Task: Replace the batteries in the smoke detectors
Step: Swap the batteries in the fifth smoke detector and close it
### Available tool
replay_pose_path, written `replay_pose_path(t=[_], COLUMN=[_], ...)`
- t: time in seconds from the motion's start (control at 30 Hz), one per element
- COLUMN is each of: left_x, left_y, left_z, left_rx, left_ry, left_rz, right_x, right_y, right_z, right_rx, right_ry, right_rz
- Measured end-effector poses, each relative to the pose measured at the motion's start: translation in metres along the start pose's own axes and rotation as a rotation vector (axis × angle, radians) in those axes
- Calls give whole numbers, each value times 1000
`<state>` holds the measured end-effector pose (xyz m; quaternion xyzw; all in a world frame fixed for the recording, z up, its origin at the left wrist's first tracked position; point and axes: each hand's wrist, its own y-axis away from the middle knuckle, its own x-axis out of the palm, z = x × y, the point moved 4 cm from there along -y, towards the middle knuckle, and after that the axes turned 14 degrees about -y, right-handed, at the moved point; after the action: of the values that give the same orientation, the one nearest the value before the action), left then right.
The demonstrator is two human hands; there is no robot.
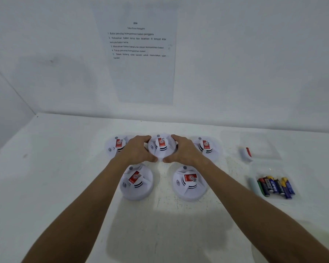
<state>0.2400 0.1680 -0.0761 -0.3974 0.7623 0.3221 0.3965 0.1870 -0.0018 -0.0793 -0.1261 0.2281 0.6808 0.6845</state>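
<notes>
The table is white and runs under both forearms to a white wall, where a printed sheet hangs above and beyond the hands.

5 detectors stand on the table, all white discs with a raised centre and a red label. The middle detector of the far row sits between the 2 hands. A second detector lies just left of the left hand, a third just right of the right hand. The remaining 2 sit nearer the person: one partly under the left wrist, the other below the right wrist.

The left hand curls round the left rim of the middle detector; the right hand curls round its right rim. Both grasp the housing, thumbs at the near edge.

Well to the right of the right hand, a clear tray holds a small white and red item too blurred to identify. Nearer, beside the right forearm, lie loose batteries, about 8.

Assessment: the detector appears light, a rigid thin plastic shell, smooth and liable to slip. The rim is the sound place to hold it; the raised centre and vent slots look more fragile. The battery cover, likely underneath, is not visible. The batteries are small, hard, inclined to roll.
</notes>
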Motion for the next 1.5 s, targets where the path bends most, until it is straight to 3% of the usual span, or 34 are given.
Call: replay_pose_path(t=[0.23, 0.33, 0.5, 0.7, 0.9, 1.13, 1.4, 1.5], left_x=[-15, -21, 3, 33, 54, 50, 19, 21], left_y=[5, 2, -14, -42, -68, -45, 27, 52], left_z=[-21, -53, -99, -125, -119, -130, -156, -165], left_rx=[-54, 76, 211, 263, 293, 346, 315, 290], left_ry=[-106, -103, -103, -263, -438, -241, 373, 399], left_rz=[-12, -74, 34, 186, 209, 149, 96, 122], right_x=[-14, -42, -94, -108, -104, -98, -120, -131], right_y=[17, 32, 57, 64, 52, 55, 118, 149], right_z=[11, 10, -16, -39, -56, -52, -34, -33], right_rx=[-18, -42, 42, 162, 212, 71, -86, -105], right_ry=[-14, -40, 29, 92, 97, 170, -117, -317], right_rz=[-17, -142, -220, -95, -73, -84, -36, -14])
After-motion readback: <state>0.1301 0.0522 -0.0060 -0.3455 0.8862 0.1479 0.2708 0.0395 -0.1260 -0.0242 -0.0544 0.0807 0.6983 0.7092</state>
